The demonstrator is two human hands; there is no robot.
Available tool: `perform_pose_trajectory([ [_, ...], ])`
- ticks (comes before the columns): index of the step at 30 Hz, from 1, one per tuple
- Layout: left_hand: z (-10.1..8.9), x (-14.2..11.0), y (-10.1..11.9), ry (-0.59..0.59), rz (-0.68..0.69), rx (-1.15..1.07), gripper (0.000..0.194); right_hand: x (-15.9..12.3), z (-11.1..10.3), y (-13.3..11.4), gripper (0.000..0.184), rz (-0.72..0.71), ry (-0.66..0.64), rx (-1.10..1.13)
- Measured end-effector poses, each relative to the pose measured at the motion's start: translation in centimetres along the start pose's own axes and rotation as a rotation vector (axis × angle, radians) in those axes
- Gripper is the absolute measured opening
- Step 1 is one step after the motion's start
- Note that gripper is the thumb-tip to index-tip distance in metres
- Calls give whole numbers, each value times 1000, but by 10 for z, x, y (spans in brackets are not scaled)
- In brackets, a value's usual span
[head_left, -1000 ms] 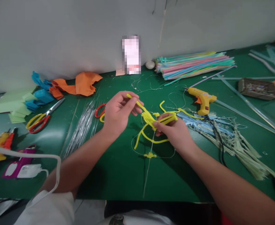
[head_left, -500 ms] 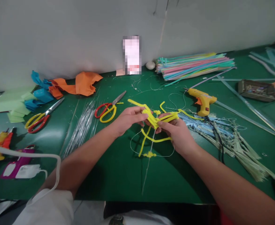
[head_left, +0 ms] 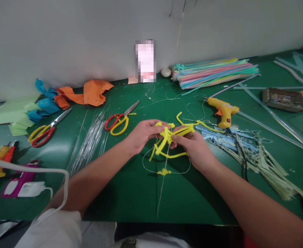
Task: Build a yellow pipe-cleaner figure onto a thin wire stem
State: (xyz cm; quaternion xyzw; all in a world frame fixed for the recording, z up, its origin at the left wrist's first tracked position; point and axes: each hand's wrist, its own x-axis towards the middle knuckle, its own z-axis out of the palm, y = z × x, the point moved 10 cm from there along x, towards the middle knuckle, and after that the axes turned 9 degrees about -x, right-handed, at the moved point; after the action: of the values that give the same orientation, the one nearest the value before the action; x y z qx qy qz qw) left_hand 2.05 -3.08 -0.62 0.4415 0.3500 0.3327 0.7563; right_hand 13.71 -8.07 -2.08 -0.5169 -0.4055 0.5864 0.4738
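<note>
Yellow pipe cleaners (head_left: 168, 135), bent into a bundle with loops and loose ends, are pinched between both hands above the green table. My left hand (head_left: 144, 135) closes on the bundle's left side, thumb on top. On its right side my right hand (head_left: 191, 142) grips the folded strands near the middle. A thin wire ring (head_left: 148, 169) with a small yellow tuft (head_left: 164, 172) at its bottom hangs below the hands, and a straight wire (head_left: 160, 196) runs down from it. Some fingertips are hidden behind the yellow strands.
Red-and-yellow scissors (head_left: 118, 124) and thin metal wires (head_left: 91, 144) lie left of my hands. A yellow glue gun (head_left: 225, 112) and blue-green tassels (head_left: 257, 151) lie right. Colourful pipe cleaners (head_left: 216, 73) and a propped phone (head_left: 145, 61) are at the back.
The yellow end that pointed up and left above my left hand now bends down across the front of the bundle. Both hands keep hold in nearly the same place.
</note>
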Motion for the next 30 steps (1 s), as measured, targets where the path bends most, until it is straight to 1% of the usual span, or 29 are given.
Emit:
perform_pose_trajectory([
  [6,0,-8,7,121,5,128,28,-2,5,-2,24,-22,-28,-78],
  [8,1,-9,11,129,11,186,29,-3,5,-3,24,-29,-18,-95],
  [10,3,-9,12,108,-3,210,29,-4,3,-4,26,-33,-1,-94],
  [13,6,-7,9,30,-67,134,25,-3,-2,-3,29,-24,41,-51],
  [16,4,-7,9,25,-105,15,20,-1,-7,0,34,-10,70,-24],
  [19,5,-8,2,9,-183,-49,26,0,-7,3,37,-22,55,-88],
  [20,6,-8,-1,-6,-203,-61,26,1,-8,2,40,-47,62,-126],
  [22,6,-7,-4,-8,-207,-71,23,-1,-13,-5,50,-152,120,-228],
  [24,3,-5,-6,22,-193,-57,21,-7,-20,-20,60,-313,221,-369],
  [25,1,-5,-6,37,-180,-43,21,-11,-22,-30,62,-401,276,-457],
  [26,0,-4,-6,47,-167,-27,22,-16,-23,-39,61,-486,325,-549],
  [27,-1,-3,-5,52,-155,-11,22,-22,-22,-49,56,-569,359,-636],
  [28,0,-3,-5,54,-145,9,22,-26,-19,-56,47,-637,375,-708],
  [30,1,-4,-4,55,-127,52,21,-31,-13,-66,29,-722,369,-781],
])
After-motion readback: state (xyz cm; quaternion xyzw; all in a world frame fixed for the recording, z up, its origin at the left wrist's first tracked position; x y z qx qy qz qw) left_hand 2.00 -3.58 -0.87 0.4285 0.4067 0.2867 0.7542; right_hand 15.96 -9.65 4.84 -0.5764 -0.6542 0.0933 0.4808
